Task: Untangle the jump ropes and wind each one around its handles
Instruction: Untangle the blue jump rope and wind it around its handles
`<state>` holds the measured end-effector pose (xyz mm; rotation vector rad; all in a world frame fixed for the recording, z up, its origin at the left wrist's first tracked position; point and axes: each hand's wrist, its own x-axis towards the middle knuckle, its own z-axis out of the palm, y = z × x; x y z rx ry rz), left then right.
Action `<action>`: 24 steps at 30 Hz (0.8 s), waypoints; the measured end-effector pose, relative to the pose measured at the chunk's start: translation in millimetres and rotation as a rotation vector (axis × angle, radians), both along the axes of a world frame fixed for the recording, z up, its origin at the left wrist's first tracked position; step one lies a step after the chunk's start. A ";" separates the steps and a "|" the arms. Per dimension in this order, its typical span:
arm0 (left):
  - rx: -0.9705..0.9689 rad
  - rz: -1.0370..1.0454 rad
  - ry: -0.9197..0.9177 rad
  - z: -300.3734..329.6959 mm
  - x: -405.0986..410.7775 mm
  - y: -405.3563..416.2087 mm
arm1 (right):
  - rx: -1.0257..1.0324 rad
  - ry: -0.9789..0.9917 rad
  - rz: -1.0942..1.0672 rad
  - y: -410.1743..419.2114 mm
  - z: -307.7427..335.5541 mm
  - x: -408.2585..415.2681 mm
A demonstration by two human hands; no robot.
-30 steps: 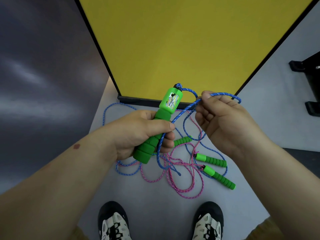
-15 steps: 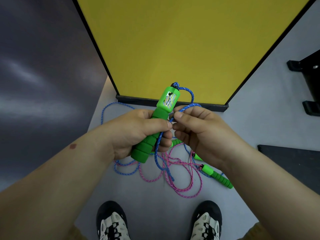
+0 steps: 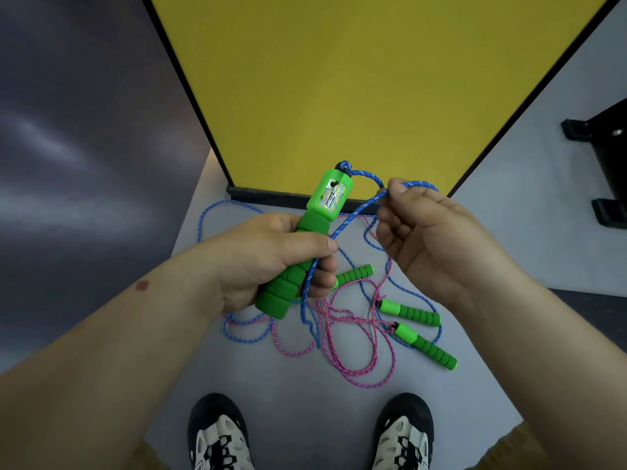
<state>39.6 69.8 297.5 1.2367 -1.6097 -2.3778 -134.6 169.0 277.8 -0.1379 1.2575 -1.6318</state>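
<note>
At frame centre the left hand grips a ribbed green handle; the right hand pinches its blue rope. Pink rope tangles below on the grey floor, a yellow panel above.

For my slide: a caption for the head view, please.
Left hand grips green handle; right hand pinches blue rope.

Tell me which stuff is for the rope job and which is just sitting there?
For the job:
left hand holding the big green handle
right hand pinching the blue rope
pink rope on the floor
three green handles on the floor

Just there:
yellow board
black stand
shoes
</note>
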 end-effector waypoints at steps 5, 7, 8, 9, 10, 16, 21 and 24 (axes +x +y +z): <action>0.006 0.012 -0.004 0.2 -0.5 1.3 | -0.016 -0.013 0.173 2.0 -1.9 19.4; 0.006 0.009 -0.001 0.9 -0.6 1.4 | -0.021 0.018 0.246 3.3 -3.2 28.3; 0.006 0.007 0.002 1.2 -0.6 1.4 | -0.023 0.038 0.277 3.9 -3.4 31.6; 0.006 0.005 0.004 1.7 -0.5 1.5 | -0.026 0.054 0.297 4.1 -3.8 33.8; 0.006 0.004 0.004 2.1 -0.8 1.6 | -0.028 0.063 0.307 4.1 -3.3 35.2; 0.009 0.013 -0.008 0.5 -0.3 1.1 | -0.006 0.067 0.206 2.2 -2.4 29.7; 0.010 0.004 -0.008 -0.7 0.5 0.2 | 0.002 0.043 0.047 -0.1 -0.7 10.6; 0.008 -0.007 -0.009 -0.8 0.2 -0.4 | -0.012 0.027 -0.004 -0.2 1.2 0.7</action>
